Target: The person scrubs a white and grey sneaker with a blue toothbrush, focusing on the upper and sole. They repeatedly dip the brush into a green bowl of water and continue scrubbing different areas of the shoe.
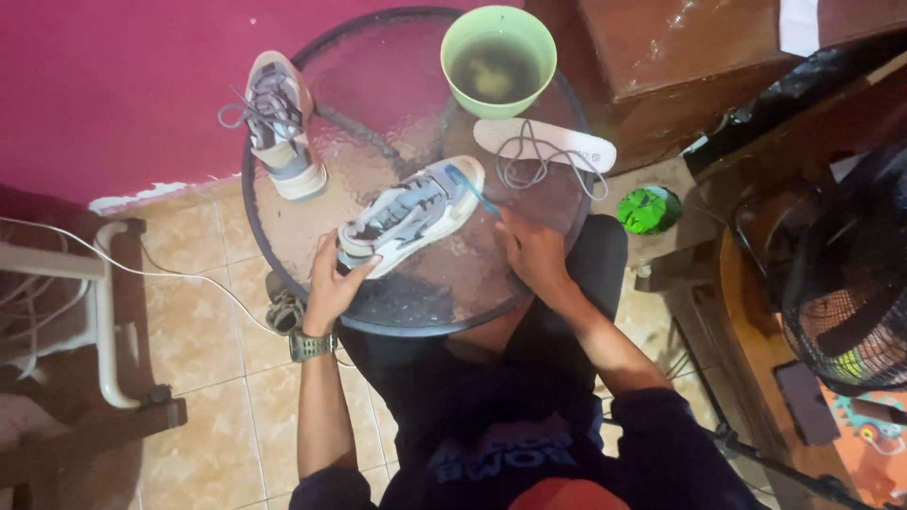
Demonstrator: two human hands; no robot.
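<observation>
A white and grey sneaker [416, 212] lies on its side on a round glass table [312, 236]. My left hand [335, 283] grips its heel end. My right hand [534, 253] holds a blue-handled brush [472, 189] whose head rests against the toe of the sneaker. A second sneaker [279, 123] with loose laces stands at the table's left rim. A white insole [548, 142] with a grey lace [529, 165] draped over it lies at the right. A green bowl [498, 61] of murky water sits at the far edge.
A green ball-like object [648, 210] lies on the tiled floor right of the table. Dark wooden furniture [699, 66] stands at the back right, a black fan cage [846, 283] at the right. A white frame and cable [94, 283] are at the left, a sandal [282, 304] under the table.
</observation>
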